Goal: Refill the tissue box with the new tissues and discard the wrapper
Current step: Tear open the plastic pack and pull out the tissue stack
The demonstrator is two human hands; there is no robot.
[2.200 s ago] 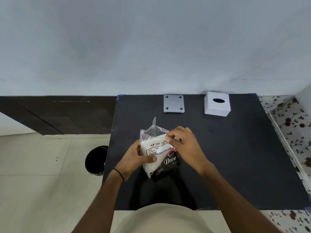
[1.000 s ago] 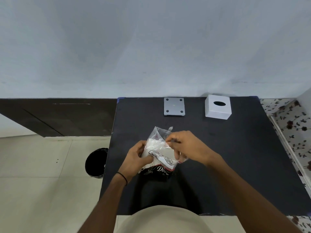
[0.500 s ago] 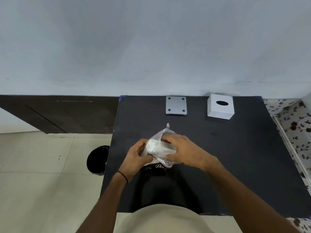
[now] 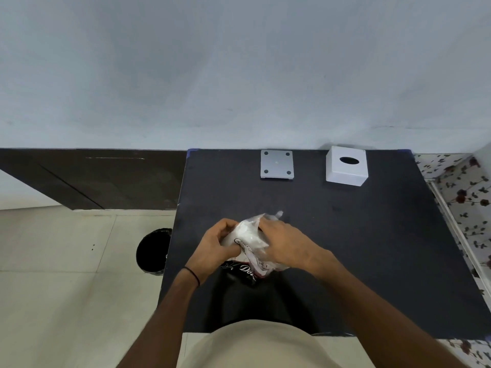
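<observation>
1. Clear crinkled plastic is what I see first: the tissue pack wrapper (image 4: pixel 259 257) sits over the near middle of the black table (image 4: pixel 372 248), clamped between both hands.
2. My view has the left hand (image 4: pixel 215 248) curled around the left side of the pack, thumb pressed across its front, with a thin black band (image 4: pixel 192 273) on that wrist.
3. I see the right hand (image 4: pixel 284 243) closed over the top and right side, its fingers bent in at the wrapper's open upper end, where a loose tuft of plastic sticks up.
4. White tissues (image 4: pixel 245 235) show through the plastic between the two hands; whether the right fingers grip the tissues themselves or only the plastic, I cannot tell.
5. A dark printed patch with white script runs along the wrapper's lower edge, just under the left hand.
6. I find the white tissue box (image 4: pixel 346 166) at the far right of the table against the wall, upright, its oval slot facing up, well apart from the hands.
7. Left of the box lies a flat grey square plate (image 4: pixel 276 164) with four dark dots at its corners.
8. A black bin (image 4: pixel 152 252) stands on the pale tiled floor just beside the table's left edge.
</observation>
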